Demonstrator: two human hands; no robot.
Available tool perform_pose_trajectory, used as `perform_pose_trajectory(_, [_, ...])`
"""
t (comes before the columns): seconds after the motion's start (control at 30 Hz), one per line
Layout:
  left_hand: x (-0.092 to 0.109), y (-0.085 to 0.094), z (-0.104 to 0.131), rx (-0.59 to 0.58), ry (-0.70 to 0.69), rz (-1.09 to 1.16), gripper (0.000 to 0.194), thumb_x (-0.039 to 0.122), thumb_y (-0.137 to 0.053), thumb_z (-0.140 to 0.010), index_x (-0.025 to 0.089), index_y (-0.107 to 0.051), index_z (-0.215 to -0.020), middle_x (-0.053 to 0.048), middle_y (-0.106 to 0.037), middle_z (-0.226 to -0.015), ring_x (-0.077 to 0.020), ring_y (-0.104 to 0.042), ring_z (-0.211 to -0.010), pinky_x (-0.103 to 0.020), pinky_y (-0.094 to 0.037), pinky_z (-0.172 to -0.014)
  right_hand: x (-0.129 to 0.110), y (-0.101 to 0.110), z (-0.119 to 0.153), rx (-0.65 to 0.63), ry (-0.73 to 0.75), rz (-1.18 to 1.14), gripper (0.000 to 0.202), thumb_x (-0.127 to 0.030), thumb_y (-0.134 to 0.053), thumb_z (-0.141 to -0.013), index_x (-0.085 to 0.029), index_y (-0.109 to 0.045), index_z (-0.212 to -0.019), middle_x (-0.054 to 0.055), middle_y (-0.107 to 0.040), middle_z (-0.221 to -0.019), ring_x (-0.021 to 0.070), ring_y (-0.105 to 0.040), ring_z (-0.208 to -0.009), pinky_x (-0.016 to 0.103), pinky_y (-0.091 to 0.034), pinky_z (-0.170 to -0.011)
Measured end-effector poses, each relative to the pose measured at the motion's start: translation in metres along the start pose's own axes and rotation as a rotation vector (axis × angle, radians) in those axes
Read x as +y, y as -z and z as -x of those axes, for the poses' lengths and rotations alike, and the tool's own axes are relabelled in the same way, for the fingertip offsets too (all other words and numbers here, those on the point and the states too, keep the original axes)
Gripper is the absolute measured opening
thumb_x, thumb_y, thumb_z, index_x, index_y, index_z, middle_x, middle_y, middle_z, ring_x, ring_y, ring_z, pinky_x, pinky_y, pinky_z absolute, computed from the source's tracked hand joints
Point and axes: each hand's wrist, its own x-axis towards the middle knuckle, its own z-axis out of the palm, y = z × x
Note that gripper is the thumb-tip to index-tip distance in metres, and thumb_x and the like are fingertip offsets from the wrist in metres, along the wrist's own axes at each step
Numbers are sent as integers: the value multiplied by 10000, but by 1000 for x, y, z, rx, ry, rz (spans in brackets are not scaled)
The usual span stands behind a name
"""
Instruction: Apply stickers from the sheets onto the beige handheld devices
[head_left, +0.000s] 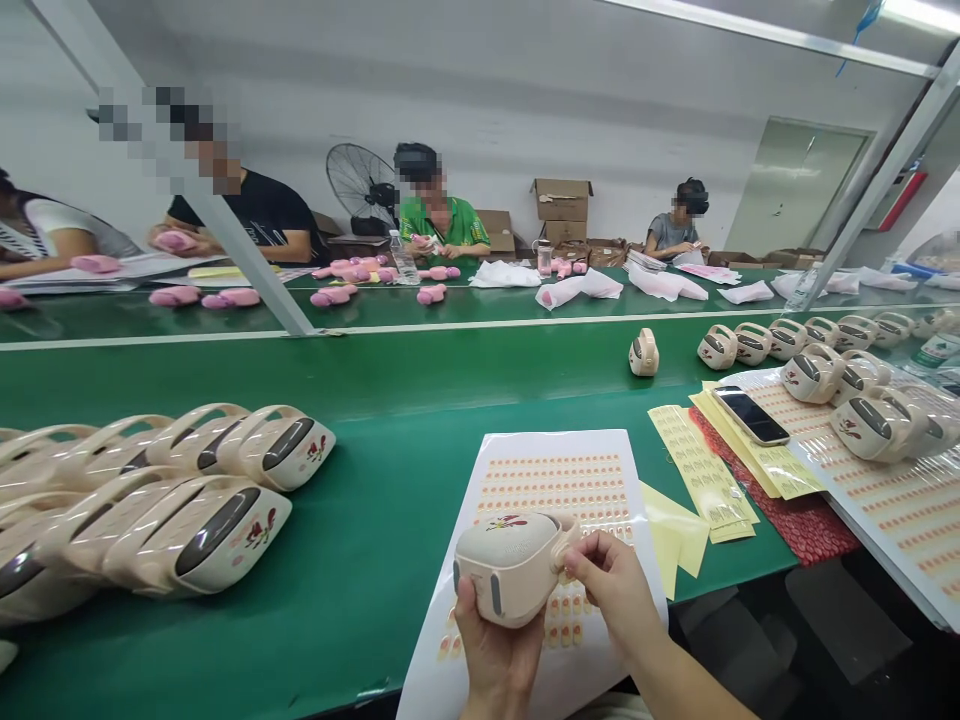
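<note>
Near the front edge of the table, my left hand [499,655] grips a cream plastic device with a carry handle [517,570] from below, thumb on its near side. The device is tilted; its face has a printed red figure. My right hand [611,580] has thumb and forefinger pinched together against its handle end; whatever lies between the fingertips is too small to make out. Beneath both hands lies a white sheet of small orange stickers [555,470], partly covered by the device and my hands.
Rows of similar devices [225,530] stand at left, more [814,375] at right. Yellow sticker sheets [701,470], a phone [750,415] and red bubble wrap [802,525] lie right. A metal post [217,220] rises ahead. Across the green belt [450,365], several people handle pink items.
</note>
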Motion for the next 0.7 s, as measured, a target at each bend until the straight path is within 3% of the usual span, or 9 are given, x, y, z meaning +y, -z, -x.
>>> perform_pose_trajectory(0.17, [3,1,-2,24,-51,-85,371,454,-616,-672,369,-618,-1034,36,-723,-948,-224,-643,-897,-314,-534,-699,0,3,-6,-69,115,78,281,-401,-692,-594,-179,-521,-601,-25,-542,-556,116,-472,-560,242,-358,-550])
perform_pose_trajectory(0.4, [8,6,-9,-89,65,-15,376,477,-574,-712,358,-607,-1067,8,-716,-990,-243,-646,-906,-376,-523,-757,3,7,-7,-43,109,174,271,-280,-682,-584,-197,-533,-795,-93,-445,-498,79,-361,-441,211,-279,-461])
perform_pose_trajectory(0.5, [10,4,-10,-161,84,20,388,476,-545,-739,340,-592,-1100,-6,-708,-1014,-244,-632,-944,-380,-507,-795,-5,9,-4,-53,104,123,238,-326,-693,-583,-191,-551,-720,-69,-466,-520,88,-398,-481,216,-308,-485])
perform_pose_trajectory(0.7, [8,0,-7,-106,55,11,372,445,-582,-703,344,-613,-1060,10,-720,-966,-249,-640,-909,-364,-535,-719,-13,2,-4,-73,91,27,290,-423,-714,-559,-176,-563,-588,-26,-531,-551,112,-447,-555,241,-359,-548])
